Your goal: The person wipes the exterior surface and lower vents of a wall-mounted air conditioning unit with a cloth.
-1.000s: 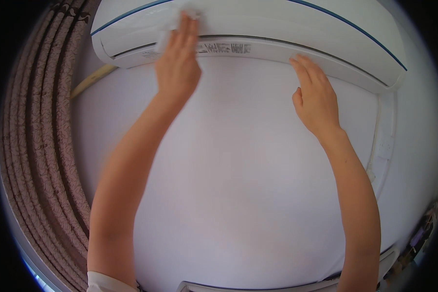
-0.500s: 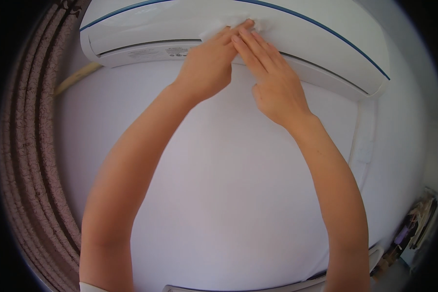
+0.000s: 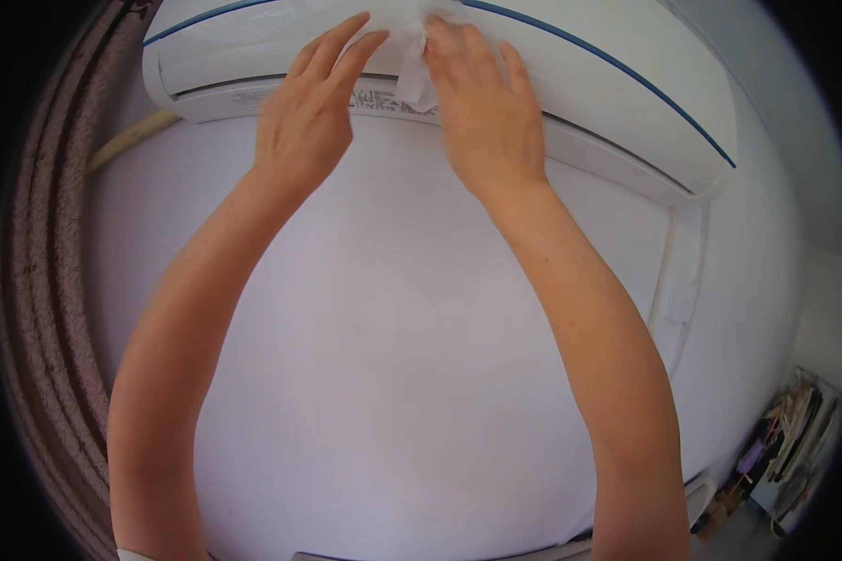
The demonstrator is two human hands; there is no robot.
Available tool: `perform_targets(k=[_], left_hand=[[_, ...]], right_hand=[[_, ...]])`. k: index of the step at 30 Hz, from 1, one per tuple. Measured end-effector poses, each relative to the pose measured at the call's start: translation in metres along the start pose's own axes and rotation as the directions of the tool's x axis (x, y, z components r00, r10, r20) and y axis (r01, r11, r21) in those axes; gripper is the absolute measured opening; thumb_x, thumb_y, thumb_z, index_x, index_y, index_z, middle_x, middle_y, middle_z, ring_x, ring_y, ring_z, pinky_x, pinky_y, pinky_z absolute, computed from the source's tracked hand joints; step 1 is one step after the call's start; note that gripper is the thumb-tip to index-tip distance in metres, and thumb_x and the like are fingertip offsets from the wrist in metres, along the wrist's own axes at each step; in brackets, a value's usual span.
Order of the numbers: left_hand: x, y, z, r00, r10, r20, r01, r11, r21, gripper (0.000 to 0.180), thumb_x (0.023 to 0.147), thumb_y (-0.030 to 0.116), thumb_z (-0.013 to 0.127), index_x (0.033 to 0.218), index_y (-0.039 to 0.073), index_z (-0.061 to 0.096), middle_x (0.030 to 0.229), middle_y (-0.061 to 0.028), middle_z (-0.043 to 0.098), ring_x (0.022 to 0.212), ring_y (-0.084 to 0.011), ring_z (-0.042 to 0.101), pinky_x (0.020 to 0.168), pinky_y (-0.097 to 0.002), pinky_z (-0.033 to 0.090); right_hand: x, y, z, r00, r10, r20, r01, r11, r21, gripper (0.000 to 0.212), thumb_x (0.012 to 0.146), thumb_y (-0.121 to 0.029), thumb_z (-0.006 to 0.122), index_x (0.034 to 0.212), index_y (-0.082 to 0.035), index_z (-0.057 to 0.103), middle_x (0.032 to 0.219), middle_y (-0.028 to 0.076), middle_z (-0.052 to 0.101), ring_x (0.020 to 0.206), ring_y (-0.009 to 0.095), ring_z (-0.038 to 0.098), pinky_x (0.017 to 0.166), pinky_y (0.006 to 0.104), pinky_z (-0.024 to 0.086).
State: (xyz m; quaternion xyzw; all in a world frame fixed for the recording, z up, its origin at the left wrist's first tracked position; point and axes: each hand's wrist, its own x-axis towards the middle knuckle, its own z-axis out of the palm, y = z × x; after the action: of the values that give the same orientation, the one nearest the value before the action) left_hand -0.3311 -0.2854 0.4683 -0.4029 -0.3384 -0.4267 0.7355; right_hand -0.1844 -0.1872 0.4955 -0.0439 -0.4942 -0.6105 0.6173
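Observation:
A white wall air conditioner (image 3: 617, 112) with a blue stripe spans the top of the head view. My right hand (image 3: 491, 117) is raised to its front panel, with a thin white wipe (image 3: 414, 79) at its thumb side. The wipe is bunched at the fingertips, and a loose end hangs over the lower edge of the unit. To the left, my left hand (image 3: 309, 112) is raised too, fingers apart and bent toward the panel. It holds nothing, and a small gap separates it from the wipe.
White wall (image 3: 421, 327) lies below the unit. A patterned brown curtain (image 3: 47, 280) hangs at the left, near a pale pole-like piece (image 3: 131, 140). On the right are a wall socket (image 3: 680, 301) and hanging clothes (image 3: 800, 430). A curved pale edge (image 3: 421, 555) shows at the bottom.
My hands were together on the panel with the wipe beneath the fingers. They have parted, the left one moving left. The wipe now stays by my right hand, with more of it showing.

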Motion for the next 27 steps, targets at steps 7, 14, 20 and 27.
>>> perform_targets(k=[7,14,20,27], left_hand=[[-0.010,-0.011,0.012,0.998,-0.016,0.068,0.000,0.975,0.222,0.080,0.072,-0.018,0.041,0.140,0.024,0.033,0.143,0.0064,0.034,0.129,-0.0155,0.037,0.058,-0.0243,0.051],[-0.016,-0.010,0.014,0.998,0.004,0.056,-0.019,0.960,0.280,0.081,0.071,-0.018,0.041,0.140,0.025,0.032,0.143,0.0062,0.034,0.129,-0.0149,0.037,0.056,-0.0226,0.052],[-0.003,-0.014,0.017,0.989,0.127,-0.078,-0.096,0.945,0.314,0.057,0.077,-0.007,0.052,0.128,0.018,0.044,0.125,0.0034,0.050,0.113,-0.0168,0.050,0.055,-0.0217,0.052],[0.015,-0.012,0.024,0.966,0.255,-0.038,-0.210,0.865,0.456,0.038,0.070,0.015,0.069,0.103,0.011,0.050,0.094,0.0008,0.052,0.085,-0.0141,0.053,0.055,-0.0229,0.052]], right_hand=[[-0.012,0.015,0.010,0.990,-0.142,-0.003,0.142,0.989,-0.032,0.042,0.082,-0.013,0.050,0.123,-0.002,0.050,0.137,0.011,0.040,0.125,0.026,0.038,0.107,0.0383,0.027],[-0.076,0.083,-0.005,0.982,0.059,0.181,-0.009,0.965,-0.264,0.048,0.079,-0.007,0.049,0.127,-0.001,0.044,0.141,0.016,0.033,0.127,0.031,0.035,0.109,0.0410,0.025],[-0.079,0.072,0.001,0.986,0.136,0.101,-0.117,0.978,-0.171,0.051,0.078,-0.004,0.048,0.128,0.000,0.043,0.143,0.016,0.031,0.127,0.035,0.034,0.107,0.0413,0.027],[-0.036,0.025,0.011,0.991,-0.107,0.084,0.112,0.992,-0.064,0.049,0.079,-0.009,0.050,0.127,0.000,0.045,0.142,0.009,0.034,0.124,0.028,0.038,0.106,0.0376,0.029]])
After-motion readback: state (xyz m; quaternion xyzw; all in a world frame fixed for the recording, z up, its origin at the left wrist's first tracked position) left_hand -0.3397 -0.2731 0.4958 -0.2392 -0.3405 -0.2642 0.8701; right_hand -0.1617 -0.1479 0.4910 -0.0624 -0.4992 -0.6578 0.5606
